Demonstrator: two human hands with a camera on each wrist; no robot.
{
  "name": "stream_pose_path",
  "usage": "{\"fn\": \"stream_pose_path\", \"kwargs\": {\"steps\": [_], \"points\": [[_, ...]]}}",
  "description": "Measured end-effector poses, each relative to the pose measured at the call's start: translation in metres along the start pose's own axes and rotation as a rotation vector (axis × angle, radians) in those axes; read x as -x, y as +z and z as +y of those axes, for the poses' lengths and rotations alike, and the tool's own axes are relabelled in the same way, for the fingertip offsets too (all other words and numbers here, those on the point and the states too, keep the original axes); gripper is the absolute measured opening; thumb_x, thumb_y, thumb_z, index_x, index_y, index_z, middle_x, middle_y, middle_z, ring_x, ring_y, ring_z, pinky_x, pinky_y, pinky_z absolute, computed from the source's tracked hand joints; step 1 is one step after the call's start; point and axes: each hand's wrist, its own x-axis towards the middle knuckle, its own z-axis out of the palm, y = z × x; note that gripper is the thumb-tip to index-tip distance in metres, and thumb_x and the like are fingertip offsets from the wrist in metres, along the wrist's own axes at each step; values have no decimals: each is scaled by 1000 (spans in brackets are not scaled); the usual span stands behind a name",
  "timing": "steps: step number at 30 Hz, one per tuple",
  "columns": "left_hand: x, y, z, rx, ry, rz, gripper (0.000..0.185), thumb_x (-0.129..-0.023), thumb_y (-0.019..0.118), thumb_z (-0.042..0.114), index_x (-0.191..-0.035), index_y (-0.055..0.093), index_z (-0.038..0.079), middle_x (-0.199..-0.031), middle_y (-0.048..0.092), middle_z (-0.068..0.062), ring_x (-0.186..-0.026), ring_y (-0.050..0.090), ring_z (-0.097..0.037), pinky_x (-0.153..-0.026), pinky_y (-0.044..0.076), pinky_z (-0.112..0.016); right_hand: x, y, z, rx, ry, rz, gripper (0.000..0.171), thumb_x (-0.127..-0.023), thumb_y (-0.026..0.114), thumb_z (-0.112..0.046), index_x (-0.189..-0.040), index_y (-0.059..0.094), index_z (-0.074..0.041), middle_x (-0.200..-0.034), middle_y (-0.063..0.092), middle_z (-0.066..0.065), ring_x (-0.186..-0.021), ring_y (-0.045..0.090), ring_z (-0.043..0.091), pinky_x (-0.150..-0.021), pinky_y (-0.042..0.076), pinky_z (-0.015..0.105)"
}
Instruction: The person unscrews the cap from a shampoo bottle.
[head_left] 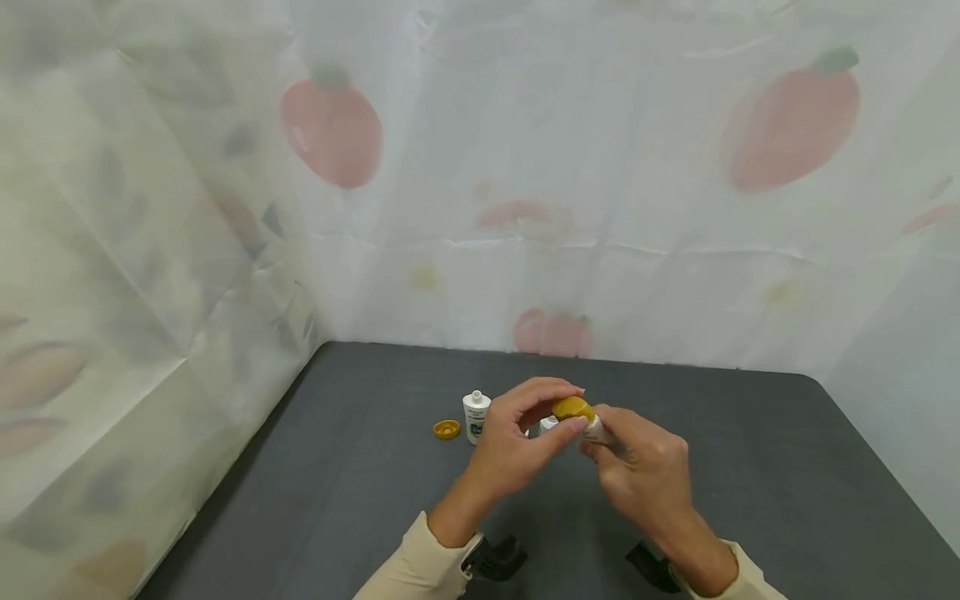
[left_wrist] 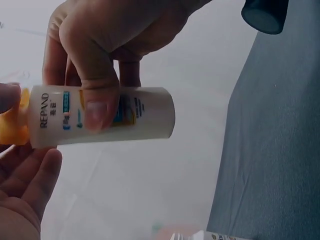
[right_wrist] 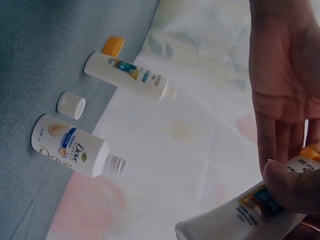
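In the head view my left hand (head_left: 510,442) pinches the golden cap (head_left: 573,407) of a small white shampoo bottle (head_left: 596,431). My right hand (head_left: 647,467) grips the bottle's body. The left wrist view shows this bottle tilted onto its side, REPAND printed by its neck, with the right thumb across the label. In that view the cap sits at the bottle's neck end. Behind the hands a similar white bottle (head_left: 476,417) stands uncapped, a golden cap (head_left: 446,429) lying beside it.
A Dove bottle (right_wrist: 72,146) stands uncapped on the dark grey table (head_left: 360,500), with a white cap (right_wrist: 71,105) next to it. In the head view my hands partly hide things there. Fruit-print sheeting (head_left: 630,167) walls the table's back and sides.
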Motion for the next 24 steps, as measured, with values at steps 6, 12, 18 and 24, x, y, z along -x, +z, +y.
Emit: {"fn": "stream_pose_path", "kwargs": {"steps": [6, 12, 18, 24], "points": [[-3, 6, 0, 12, 85, -14, 26, -100, 68, 1, -125, 69, -4, -124, 70, -23, -112, 71, -29, -88, 64, -33, 3, 1, -2, -9, -19, -11, 43, -58, 95, -1, -96, 79, -10, -89, 80, 4, -72, 77, 17, -62, 62, 33], [-4, 9, 1, 37, 131, -19, 19, -98, 67, -4, -115, 72, -9, -120, 69, -27, -111, 71, -30, -86, 65, -35, 3, 1, -2, -19, -22, -7, 42, -59, 95, 0, -97, 80, -10, -89, 81, 5, -69, 76, 16, -60, 62, 31], [1, 1, 3, 59, 63, -41, 29, -100, 63, -3, -128, 67, -7, -127, 63, -26, -118, 68, -30, -105, 58, -40, -1, -2, 0, -13, 15, -5, 44, -55, 98, 0, -95, 80, -9, -89, 81, 4, -71, 77, 16, -64, 63, 31], [1, 1, 1, -4, 57, -12, 26, -100, 67, 0, -125, 68, -5, -122, 64, -22, -113, 71, -28, -100, 60, -37, -1, -6, -1, -10, 43, -26, 46, -56, 98, 2, -99, 81, -5, -91, 81, 9, -73, 78, 19, -63, 64, 32]]}}
